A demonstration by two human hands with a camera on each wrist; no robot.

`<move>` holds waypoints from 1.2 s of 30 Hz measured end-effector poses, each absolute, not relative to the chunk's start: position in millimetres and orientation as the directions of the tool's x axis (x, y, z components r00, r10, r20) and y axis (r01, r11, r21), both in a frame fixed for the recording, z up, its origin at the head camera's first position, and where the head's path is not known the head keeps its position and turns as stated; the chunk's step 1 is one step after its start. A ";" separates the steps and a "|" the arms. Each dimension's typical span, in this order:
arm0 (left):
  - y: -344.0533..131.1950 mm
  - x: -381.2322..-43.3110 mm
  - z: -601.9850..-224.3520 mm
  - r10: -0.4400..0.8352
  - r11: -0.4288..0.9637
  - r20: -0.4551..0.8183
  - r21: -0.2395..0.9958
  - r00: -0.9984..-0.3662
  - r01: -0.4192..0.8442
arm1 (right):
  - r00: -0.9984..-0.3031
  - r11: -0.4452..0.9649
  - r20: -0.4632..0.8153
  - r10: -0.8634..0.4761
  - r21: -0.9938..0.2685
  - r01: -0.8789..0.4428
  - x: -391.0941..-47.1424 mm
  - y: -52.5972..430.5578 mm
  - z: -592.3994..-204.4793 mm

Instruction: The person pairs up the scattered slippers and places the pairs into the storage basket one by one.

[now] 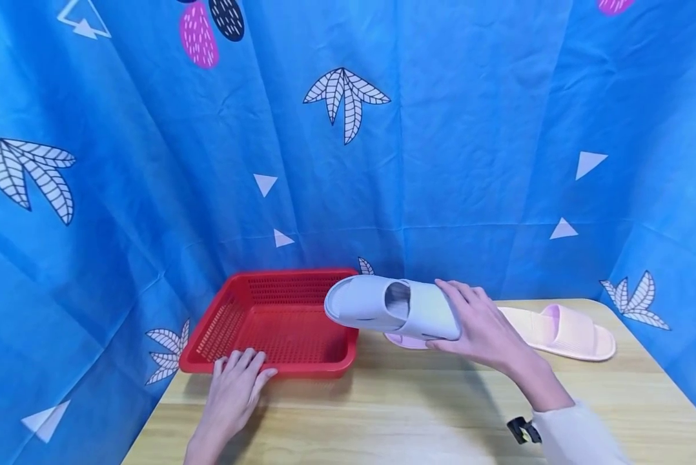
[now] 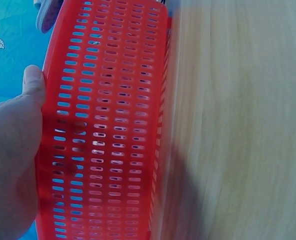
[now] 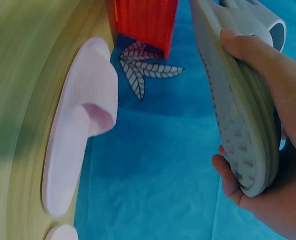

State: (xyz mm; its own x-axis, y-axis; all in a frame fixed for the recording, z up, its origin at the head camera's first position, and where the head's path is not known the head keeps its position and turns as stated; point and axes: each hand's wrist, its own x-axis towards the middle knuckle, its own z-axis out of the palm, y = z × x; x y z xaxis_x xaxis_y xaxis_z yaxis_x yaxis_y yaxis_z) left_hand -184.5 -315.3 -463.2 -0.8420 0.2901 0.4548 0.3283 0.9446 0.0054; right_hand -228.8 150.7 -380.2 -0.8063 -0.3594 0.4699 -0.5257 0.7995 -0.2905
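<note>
A pair of light grey slippers (image 1: 362, 300), nested together, is held above the table by my right hand (image 1: 481, 326), just right of the red basket. In the right wrist view the thumb lies on the upper side of the slippers (image 3: 235, 135) and the fingers come round the far side of the sole. My left hand (image 1: 234, 394) hooks its fingers over the front rim of the red plastic basket (image 1: 266, 369), whose visible floor is bare. In the left wrist view the thumb lies along the rim of the basket (image 2: 107, 120).
A pale pink slipper (image 1: 574, 329) lies on the wooden table (image 1: 394, 420) at the right. Behind the grey slippers a lilac-pink slipper (image 1: 405, 341) is mostly hidden. Blue patterned curtain (image 1: 458, 161) hangs round the back and sides.
</note>
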 end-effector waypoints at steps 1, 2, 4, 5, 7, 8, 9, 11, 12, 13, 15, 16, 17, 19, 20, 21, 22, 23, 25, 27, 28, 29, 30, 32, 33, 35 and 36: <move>-315.4 -184.5 -463.5 0.290 0.944 0.458 0.007 -0.840 0.329 | -0.805 0.799 0.469 -0.362 -0.289 -0.528 -229.9 147.4 -380.4; -315.5 -184.5 -463.8 0.291 0.944 0.461 0.006 -0.838 0.331 | -0.802 0.797 0.473 -0.364 -0.287 -0.531 -231.3 144.0 -380.5; -315.5 -184.5 -463.9 0.293 0.942 0.468 0.006 -0.834 0.335 | -0.798 0.797 0.479 -0.365 -0.283 -0.534 -234.2 137.1 -380.3; -315.5 -184.5 -463.7 0.295 0.941 0.472 0.005 -0.831 0.337 | -0.795 0.795 0.486 -0.364 -0.282 -0.537 -235.7 133.5 -379.8; -315.2 -184.5 -464.0 0.297 0.940 0.477 0.006 -0.827 0.341 | -0.789 0.794 0.496 -0.362 -0.280 -0.540 -237.9 126.4 -378.0; -315.2 -184.5 -464.4 0.297 0.940 0.479 0.006 -0.826 0.342 | -0.787 0.793 0.500 -0.362 -0.279 -0.542 -239.0 122.8 -377.1; -315.3 -184.4 -464.8 0.296 0.940 0.481 0.006 -0.825 0.341 | -0.784 0.791 0.503 -0.363 -0.278 -0.545 -240.0 119.0 -376.2; -315.4 -184.3 -465.6 0.295 0.941 0.483 0.004 -0.824 0.339 | -0.780 0.787 0.508 -0.365 -0.278 -0.550 -241.5 111.9 -374.4; -315.6 -184.3 -466.1 0.294 0.941 0.484 0.004 -0.824 0.338 | -0.779 0.785 0.508 -0.366 -0.280 -0.552 -242.2 108.5 -373.5; -315.7 -184.3 -466.3 0.294 0.941 0.485 0.003 -0.824 0.338 | -0.779 0.781 0.508 -0.368 -0.285 -0.555 -243.0 105.2 -373.1; -316.0 -184.1 -466.6 0.295 0.941 0.486 0.003 -0.823 0.339 | -0.778 0.773 0.508 -0.371 -0.295 -0.561 -244.6 99.1 -372.5; -316.1 -184.1 -466.7 0.296 0.940 0.487 0.003 -0.822 0.341 | -0.779 0.770 0.506 -0.371 -0.302 -0.563 -245.1 96.1 -372.1; -316.1 -184.2 -466.8 0.297 0.940 0.488 0.003 -0.821 0.342 | -0.780 0.767 0.504 -0.370 -0.308 -0.563 -246.1 93.0 -372.0; -316.1 -184.4 -466.5 0.299 0.938 0.492 0.005 -0.818 0.346 | -0.782 0.762 0.502 -0.370 -0.318 -0.565 -248.3 86.7 -371.4; -316.1 -184.7 -466.4 0.299 0.938 0.494 0.006 -0.817 0.347 | -0.783 0.762 0.500 -0.369 -0.320 -0.563 -249.5 83.5 -370.9; -316.1 -185.1 -466.2 0.300 0.937 0.494 0.005 -0.816 0.348 | -0.784 0.762 0.499 -0.369 -0.320 -0.562 -250.8 80.1 -369.9; -316.2 -184.8 -466.1 0.300 0.937 0.495 0.006 -0.816 0.349 | -0.788 0.763 0.494 -0.369 -0.323 -0.560 -252.0 75.9 -369.2; -316.4 -184.7 -466.2 0.300 0.937 0.494 0.008 -0.816 0.349 | -0.789 0.763 0.490 -0.371 -0.324 -0.559 -253.4 71.9 -368.5; -316.8 -184.6 -466.1 0.296 0.938 0.493 0.012 -0.818 0.347 | -0.790 0.763 0.483 -0.377 -0.322 -0.561 -256.1 63.9 -366.6; -316.9 -184.6 -465.9 0.291 0.939 0.489 0.017 -0.822 0.343 | -0.789 0.759 0.480 -0.383 -0.323 -0.565 -258.7 56.2 -365.2; -316.9 -184.5 -465.7 0.289 0.940 0.487 0.019 -0.824 0.341 | -0.791 0.757 0.477 -0.384 -0.328 -0.565 -259.7 52.6 -364.7; -316.9 -184.5 -465.6 0.287 0.941 0.483 0.021 -0.827 0.339 | -0.793 0.755 0.474 -0.383 -0.334 -0.565 -260.7 49.2 -364.4; -316.9 -184.6 -465.4 0.286 0.941 0.480 0.022 -0.830 0.337 | -0.795 0.753 0.472 -0.381 -0.341 -0.563 -261.4 46.0 -364.4; -316.8 -184.7 -465.2 0.285 0.942 0.472 0.022 -0.834 0.334 | -0.807 0.751 0.455 -0.375 -0.362 -0.553 -262.4 40.1 -364.8; -316.7 -184.7 -465.0 0.285 0.943 0.469 0.021 -0.836 0.333 | -0.815 0.751 0.444 -0.373 -0.371 -0.546 -262.8 37.2 -365.1; -316.8 -184.8 -465.1 0.286 0.943 0.465 0.019 -0.838 0.333 | -0.826 0.754 0.422 -0.373 -0.382 -0.535 -264.0 31.2 -366.0; -316.9 -184.7 -465.1 0.287 0.943 0.466 0.018 -0.837 0.334 | -0.832 0.753 0.408 -0.376 -0.388 -0.531 -264.7 28.1 -366.3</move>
